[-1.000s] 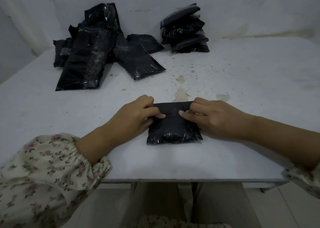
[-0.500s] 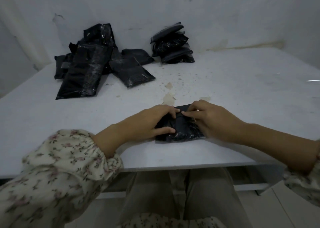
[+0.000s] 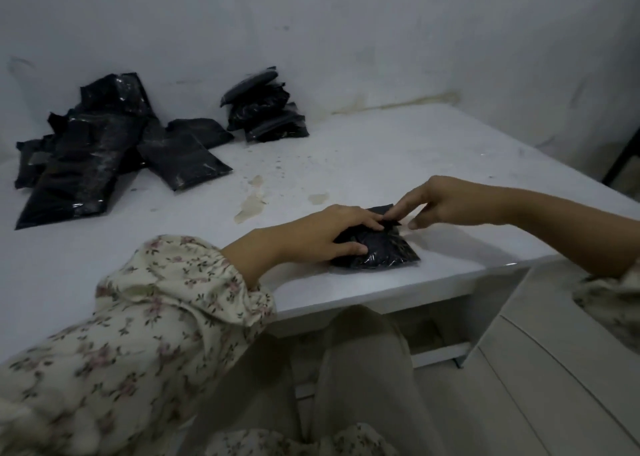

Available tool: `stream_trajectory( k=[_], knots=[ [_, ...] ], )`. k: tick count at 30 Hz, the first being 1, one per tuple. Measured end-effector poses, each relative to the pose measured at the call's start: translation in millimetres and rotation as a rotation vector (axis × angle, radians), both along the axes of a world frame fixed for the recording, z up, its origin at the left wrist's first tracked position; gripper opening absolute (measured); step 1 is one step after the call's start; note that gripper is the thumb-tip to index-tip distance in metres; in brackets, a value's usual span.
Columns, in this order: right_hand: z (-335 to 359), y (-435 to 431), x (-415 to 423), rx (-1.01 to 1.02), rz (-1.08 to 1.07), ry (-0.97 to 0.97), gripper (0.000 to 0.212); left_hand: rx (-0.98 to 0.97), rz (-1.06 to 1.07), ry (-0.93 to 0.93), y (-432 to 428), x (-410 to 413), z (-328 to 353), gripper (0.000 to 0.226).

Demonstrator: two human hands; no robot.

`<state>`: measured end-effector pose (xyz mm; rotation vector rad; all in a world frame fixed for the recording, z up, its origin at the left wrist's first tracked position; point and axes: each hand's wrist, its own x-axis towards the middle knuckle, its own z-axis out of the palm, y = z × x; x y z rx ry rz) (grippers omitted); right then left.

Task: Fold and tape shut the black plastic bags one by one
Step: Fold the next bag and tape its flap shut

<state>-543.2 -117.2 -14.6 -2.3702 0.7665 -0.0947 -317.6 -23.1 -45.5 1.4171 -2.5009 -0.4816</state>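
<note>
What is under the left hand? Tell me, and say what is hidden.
Under the left hand lies the folded black bag, flat on the white table. The hand covers the bag's left part, so that part is unseen. The right hand touches its far flap.

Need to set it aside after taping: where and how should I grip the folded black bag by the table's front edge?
The folded black bag lies flat on the table. Grip from above across its plump middle, fingers over the folded far edge, thumb on the near side, like the left hand now; that should keep the fold shut.
</note>
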Motion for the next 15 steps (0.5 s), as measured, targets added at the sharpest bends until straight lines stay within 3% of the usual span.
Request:
stream_trajectory(
  k=[3,8,15],
  knots=[
    [4.3,-4.8,-24.0,0.063,-0.058,-0.018,0.036,0.001,-0.011,0.055,-5.8,-21.2,-2.2,0.035],
    [4.6,-19.3,-49.9,-0.147,-0.112,0.191,0.030,-0.103,-0.007,0.054,-20.9,-50.9,-8.5,0.018],
    [1.6,-32.0,-66.4,-0.225,-0.105,0.320,0.039,-0.185,0.010,0.072,-32.6,-73.7,-15.3,0.017]
  ],
)
